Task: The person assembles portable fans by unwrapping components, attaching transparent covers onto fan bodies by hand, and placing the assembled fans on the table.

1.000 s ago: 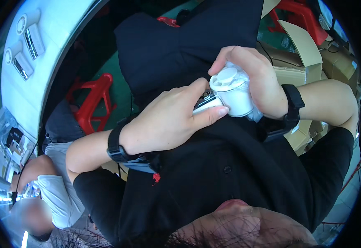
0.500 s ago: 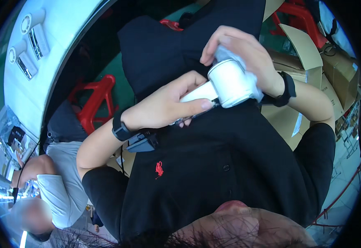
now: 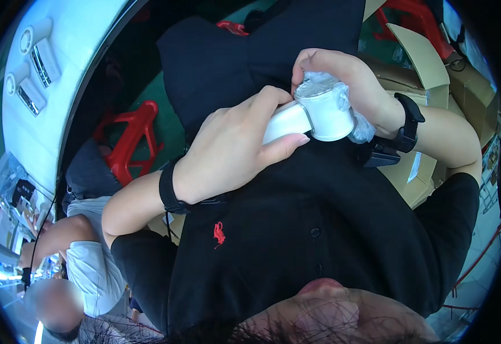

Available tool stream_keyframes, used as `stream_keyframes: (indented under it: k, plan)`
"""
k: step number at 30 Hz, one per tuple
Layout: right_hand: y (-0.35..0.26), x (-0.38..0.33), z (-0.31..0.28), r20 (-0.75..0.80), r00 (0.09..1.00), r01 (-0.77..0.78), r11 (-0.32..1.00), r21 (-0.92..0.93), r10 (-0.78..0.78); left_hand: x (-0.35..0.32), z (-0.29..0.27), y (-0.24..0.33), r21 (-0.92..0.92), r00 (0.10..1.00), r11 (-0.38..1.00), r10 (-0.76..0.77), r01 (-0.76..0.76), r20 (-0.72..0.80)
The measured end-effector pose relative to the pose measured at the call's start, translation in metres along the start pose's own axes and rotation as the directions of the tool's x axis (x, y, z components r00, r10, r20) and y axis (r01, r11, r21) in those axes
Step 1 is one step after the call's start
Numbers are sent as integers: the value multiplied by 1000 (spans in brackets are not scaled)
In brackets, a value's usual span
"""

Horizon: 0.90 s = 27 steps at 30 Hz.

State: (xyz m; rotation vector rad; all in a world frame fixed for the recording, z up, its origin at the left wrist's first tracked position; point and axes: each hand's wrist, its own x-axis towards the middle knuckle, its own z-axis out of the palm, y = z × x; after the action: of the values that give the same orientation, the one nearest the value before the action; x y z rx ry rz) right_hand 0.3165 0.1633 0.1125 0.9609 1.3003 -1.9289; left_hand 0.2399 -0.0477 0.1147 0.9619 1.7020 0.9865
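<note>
A white handheld device [image 3: 332, 118] with a drum-shaped head and a flat handle is held in front of my dark shirt. My left hand [image 3: 227, 143] is closed round its handle, thumb stretched along the near side. On the far right side of the head, my right hand [image 3: 365, 83] curls its fingers over a crumpled clear plastic wrap [image 3: 362, 131]. The wrap lies against the head's top and right side. The fingertips of my right hand are partly hidden behind the device.
On the white table [image 3: 84, 34] at the left lie two similar white devices [image 3: 39, 57]. A red stool [image 3: 133, 140] stands below its edge. Open cardboard boxes [image 3: 422, 63] are at the right. Another person [image 3: 93, 264] sits at the lower left.
The device has turned in my hands, so its handle shows a plain white face and the wrapped top of its head is visible. My left hand has rolled over, its back now facing up.
</note>
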Motion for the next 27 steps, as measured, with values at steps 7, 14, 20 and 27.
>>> stream_keyframes:
  k: [7,14,20,27]
  plan:
    - [25,7,-3,-50,980,195,980,48,-193,6,8,2,60,1000,998,-6,6,-4]
    - [36,31,-9,-13,977,215,976,45,-214,16,14,-19,-36,994,993,-107,108,30]
    - [21,55,1,26,831,555,832,24,-555,17,-2,-37,-117,992,988,-112,105,-52]
    - [-3,89,-65,-21,917,357,795,490,-399,9,-19,-61,-411,940,911,-102,-43,-326]
